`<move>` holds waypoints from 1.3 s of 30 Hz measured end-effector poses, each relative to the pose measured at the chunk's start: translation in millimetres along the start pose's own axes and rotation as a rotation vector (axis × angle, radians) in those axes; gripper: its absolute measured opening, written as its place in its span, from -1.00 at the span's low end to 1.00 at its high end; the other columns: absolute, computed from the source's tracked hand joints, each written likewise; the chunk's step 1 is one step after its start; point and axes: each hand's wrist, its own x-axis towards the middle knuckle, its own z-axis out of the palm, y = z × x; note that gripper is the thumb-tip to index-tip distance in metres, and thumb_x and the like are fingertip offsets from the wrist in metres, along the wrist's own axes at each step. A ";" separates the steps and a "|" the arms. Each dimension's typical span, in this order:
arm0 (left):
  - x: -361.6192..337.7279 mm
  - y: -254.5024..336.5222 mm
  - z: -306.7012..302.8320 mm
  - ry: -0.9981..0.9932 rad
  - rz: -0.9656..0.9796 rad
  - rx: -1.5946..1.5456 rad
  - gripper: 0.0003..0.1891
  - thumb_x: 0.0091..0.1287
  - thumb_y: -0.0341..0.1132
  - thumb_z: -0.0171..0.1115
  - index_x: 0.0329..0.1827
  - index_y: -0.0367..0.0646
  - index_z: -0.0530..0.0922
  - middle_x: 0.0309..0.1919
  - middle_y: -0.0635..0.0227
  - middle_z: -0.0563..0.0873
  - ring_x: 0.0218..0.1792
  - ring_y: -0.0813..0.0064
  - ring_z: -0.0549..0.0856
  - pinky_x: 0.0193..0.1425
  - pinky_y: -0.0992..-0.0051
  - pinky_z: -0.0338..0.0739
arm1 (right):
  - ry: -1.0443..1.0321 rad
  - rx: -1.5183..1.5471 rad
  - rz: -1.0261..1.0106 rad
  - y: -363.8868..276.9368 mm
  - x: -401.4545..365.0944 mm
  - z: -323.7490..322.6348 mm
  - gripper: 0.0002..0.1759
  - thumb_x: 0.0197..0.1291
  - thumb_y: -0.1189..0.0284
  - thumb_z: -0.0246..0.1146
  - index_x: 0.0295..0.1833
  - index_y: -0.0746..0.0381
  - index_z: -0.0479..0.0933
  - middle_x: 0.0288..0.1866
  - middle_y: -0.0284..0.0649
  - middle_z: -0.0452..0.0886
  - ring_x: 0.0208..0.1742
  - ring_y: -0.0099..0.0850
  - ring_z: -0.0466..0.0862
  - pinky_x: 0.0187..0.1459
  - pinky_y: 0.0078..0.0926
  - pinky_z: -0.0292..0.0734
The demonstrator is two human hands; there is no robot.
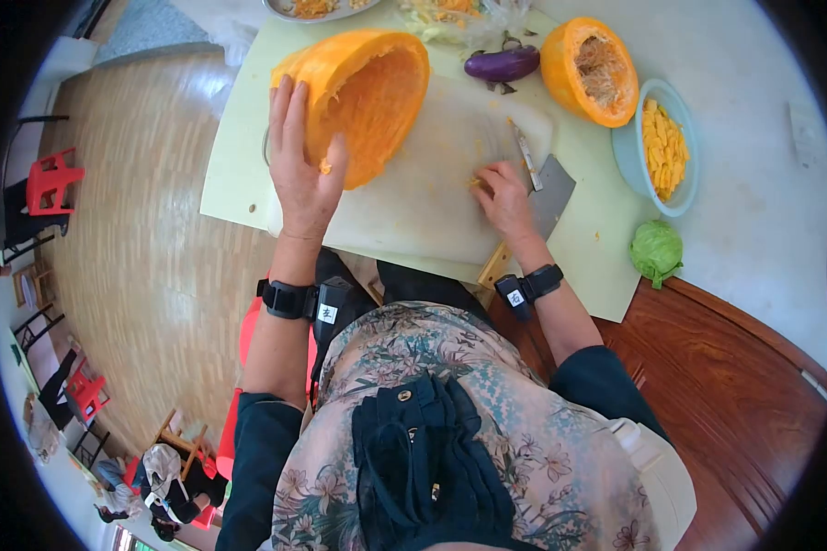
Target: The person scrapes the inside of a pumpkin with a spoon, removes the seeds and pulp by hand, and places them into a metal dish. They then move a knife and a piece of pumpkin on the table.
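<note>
A large hollowed pumpkin piece [377, 115] stands tilted on the white cutting board [413, 216], its open side facing right. My left hand [305, 170] holds its lower left edge, fingers on the outer rind and thumb by the rim. Over the board's right part, my right hand [504, 196] has its fingers pinched on a small orange scrap. Beside that hand lie a cleaver [553, 195], partly hidden by my wrist, and a peeler-like tool [526, 156].
Behind the board are a purple eggplant [503, 64] and a seedy pumpkin half [590, 72]. A blue bowl [625, 151] of orange pieces and a green cabbage [655, 251] are at the right. A metal plate [340, 11] and a plastic bag [473, 26] lie farther back.
</note>
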 end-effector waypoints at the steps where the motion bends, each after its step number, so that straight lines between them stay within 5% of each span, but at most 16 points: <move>1: -1.1 -0.3 -0.7 -0.010 -0.028 -0.029 -0.42 0.16 -0.50 0.12 0.32 -0.27 0.30 0.35 0.05 0.30 0.39 0.15 0.25 0.42 0.28 0.16 | 0.004 -0.001 -0.002 -0.2 0.9 2.7 -0.73 -0.11 0.57 0.33 -0.20 0.33 0.56 -0.21 -0.12 0.52 -0.13 -0.14 0.56 -0.08 -0.32 0.50; 7: -1.3 -4.3 -10.7 -0.046 -0.042 -0.073 -0.47 0.25 -0.40 0.09 0.32 -0.28 0.31 0.36 0.05 0.28 0.41 0.17 0.21 0.44 0.25 0.10 | 0.087 -0.036 -0.192 1.6 9.6 12.6 -0.90 -0.08 0.62 0.27 -0.36 0.32 0.55 -0.34 -0.11 0.54 -0.24 -0.13 0.58 -0.16 -0.33 0.52; 13: -1.7 -4.8 -15.7 -0.026 -0.080 -0.109 -0.46 0.19 -0.42 0.11 0.30 -0.27 0.33 0.35 0.04 0.30 0.42 0.06 0.19 0.43 0.21 0.10 | 0.053 0.046 -0.107 -7.8 38.0 -2.8 -0.92 -0.05 0.62 0.25 -0.37 0.31 0.56 -0.32 -0.09 0.55 -0.25 -0.12 0.58 -0.17 -0.31 0.51; 19: -6.3 -11.9 -26.2 0.032 -0.170 -0.165 -0.48 0.25 -0.36 0.10 0.30 -0.28 0.33 0.35 0.07 0.32 0.41 0.12 0.21 0.44 0.23 0.09 | 0.465 0.025 -0.318 -71.5 126.6 -77.3 -0.89 0.02 0.59 0.24 -0.27 0.28 0.58 -0.23 -0.10 0.55 -0.19 -0.18 0.60 -0.20 -0.42 0.53; 23: -12.3 -8.5 -30.5 0.062 -0.285 -0.142 -0.51 0.28 -0.36 0.09 0.29 -0.30 0.34 0.33 0.05 0.34 0.39 0.17 0.26 0.43 0.26 0.09 | 0.662 0.264 -0.303 -62.8 191.3 -69.2 -0.82 0.03 0.58 0.23 -0.19 0.26 0.58 -0.13 -0.06 0.57 -0.12 -0.15 0.60 -0.15 -0.43 0.55; 25: -15.8 -8.4 -31.1 0.081 -0.350 -0.172 -0.52 0.29 -0.38 0.07 0.29 -0.30 0.35 0.33 0.06 0.35 0.37 0.18 0.29 0.43 0.27 0.11 | 0.343 -0.291 -0.489 -13.5 218.9 -26.7 -0.75 0.05 0.57 0.23 -0.10 0.24 0.58 -0.04 -0.02 0.57 -0.08 -0.13 0.60 -0.11 -0.43 0.56; 27: -19.2 -15.9 -33.2 0.103 -0.332 -0.115 -0.53 0.30 -0.40 0.06 0.29 -0.29 0.35 0.31 0.07 0.36 0.36 0.20 0.31 0.41 0.30 0.14 | 0.392 -0.208 -0.481 -21.2 215.1 -16.7 -0.71 0.07 0.56 0.22 -0.04 0.28 0.57 0.03 0.01 0.56 -0.05 -0.10 0.60 -0.07 -0.42 0.56; 29: -27.3 -15.1 -36.9 0.102 -0.410 -0.130 -0.55 0.31 -0.42 0.04 0.29 -0.28 0.35 0.30 0.08 0.38 0.35 0.24 0.33 0.40 0.33 0.17 | 0.377 0.246 -0.285 -50.1 188.8 -28.4 -0.71 0.09 0.54 0.21 -0.03 0.33 0.55 -0.01 0.04 0.58 -0.04 -0.20 0.63 -0.07 -0.49 0.55; 31: -30.2 -18.1 -34.5 0.149 -0.442 -0.179 -0.58 0.34 -0.43 0.03 0.28 -0.28 0.37 0.28 0.13 0.42 0.33 0.31 0.35 0.38 0.38 0.19 | 0.236 0.375 0.039 -68.9 164.2 -28.4 -0.76 0.16 0.50 0.20 -0.07 0.36 0.56 -0.05 -0.01 0.62 -0.07 -0.34 0.65 -0.07 -0.57 0.54; 33: -32.4 -23.9 -33.5 0.173 -0.701 -0.338 -0.59 0.37 -0.41 0.03 0.27 -0.27 0.38 0.24 0.18 0.47 0.30 0.36 0.39 0.37 0.40 0.21 | 0.043 0.775 0.204 -96.3 140.5 -22.1 -0.74 0.23 0.40 0.23 -0.08 0.36 0.57 -0.18 -0.15 0.66 -0.17 -0.45 0.65 -0.09 -0.60 0.52; 35: -32.3 -34.0 -26.0 0.221 -0.745 -0.438 -0.59 0.38 -0.36 0.04 0.28 -0.26 0.39 0.19 0.23 0.52 0.24 0.42 0.45 0.30 0.46 0.29 | -0.230 1.271 0.265 -126.3 117.3 -11.4 -0.60 0.23 0.31 0.26 0.07 0.37 0.48 -0.07 -0.22 0.61 -0.10 -0.45 0.62 -0.04 -0.57 0.50; 37: -26.1 -36.1 -22.2 0.199 -0.945 -0.569 -0.57 0.39 -0.32 0.05 0.29 -0.27 0.36 0.18 0.24 0.53 0.19 0.46 0.48 0.20 0.50 0.38 | -0.275 1.374 0.245 -154.5 109.7 4.5 -0.53 0.24 0.27 0.24 0.15 0.35 0.39 0.01 -0.22 0.56 0.00 -0.43 0.57 0.02 -0.51 0.46; 39: -27.3 -49.6 -18.2 0.146 -0.920 -0.569 -0.53 0.41 -0.24 0.02 0.34 -0.23 0.31 0.23 0.17 0.47 0.24 0.35 0.45 0.19 0.36 0.45 | -0.321 1.469 0.229 -176.5 109.0 12.1 -0.45 0.25 0.24 0.23 0.23 0.34 0.30 0.08 -0.21 0.52 0.10 -0.41 0.52 0.09 -0.45 0.42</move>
